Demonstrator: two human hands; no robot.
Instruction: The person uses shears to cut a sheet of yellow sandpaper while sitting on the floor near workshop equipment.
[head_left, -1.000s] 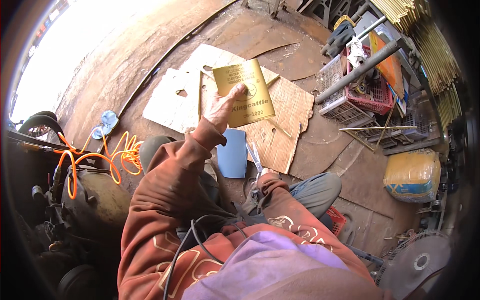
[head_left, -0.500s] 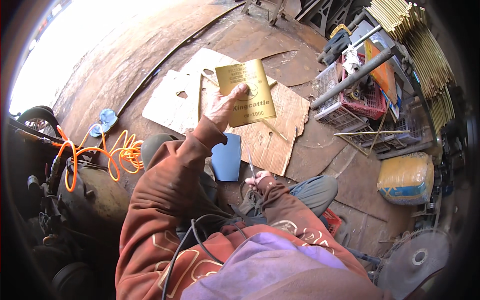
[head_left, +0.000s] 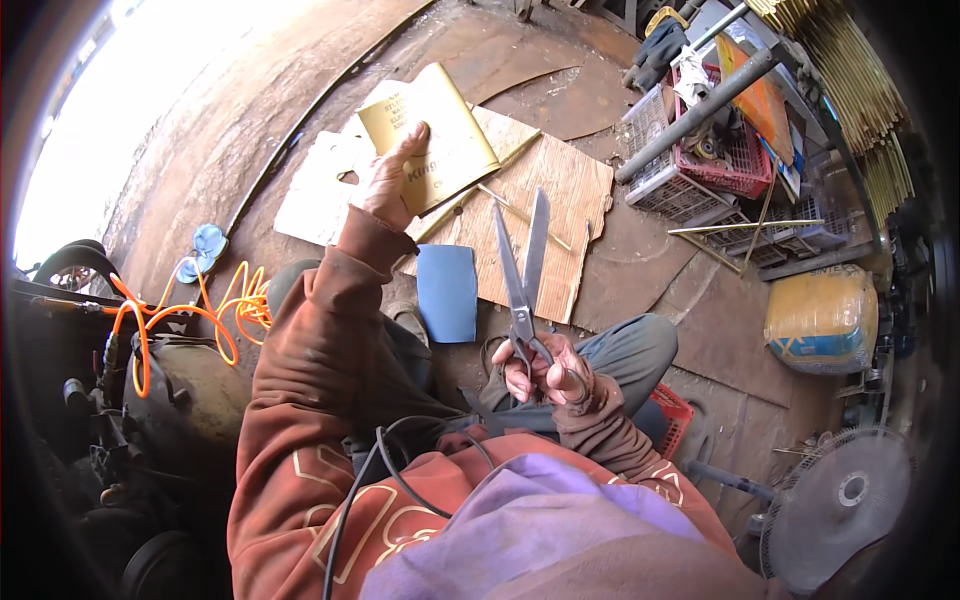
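My left hand point(head_left: 388, 187) grips a gold-backed sheet of sandpaper point(head_left: 440, 150), thumb on top and fingers hidden beneath. The sheet is tilted and bends a little, held out over the wooden boards. In my right hand point(head_left: 548, 372) is a pair of scissors point(head_left: 522, 290), its fingers around the handles. The blades point away from me and stand apart in a narrow V, with nothing between them. Between my legs, a blue-grey rectangular sheet point(head_left: 447, 293) lies at the near edge of the boards.
Thin wooden boards point(head_left: 560, 220) lie on the floor ahead. To the left is a coiled orange hose point(head_left: 240, 310). At right are plastic crates point(head_left: 725, 160), a taped yellow-and-blue package point(head_left: 822, 318) and a fan point(head_left: 850, 490). A dark cable crosses my lap.
My right hand has come up and forward, and the scissors' blades have spread apart. My left hand has moved slightly left and away from me, tilting the sandpaper.
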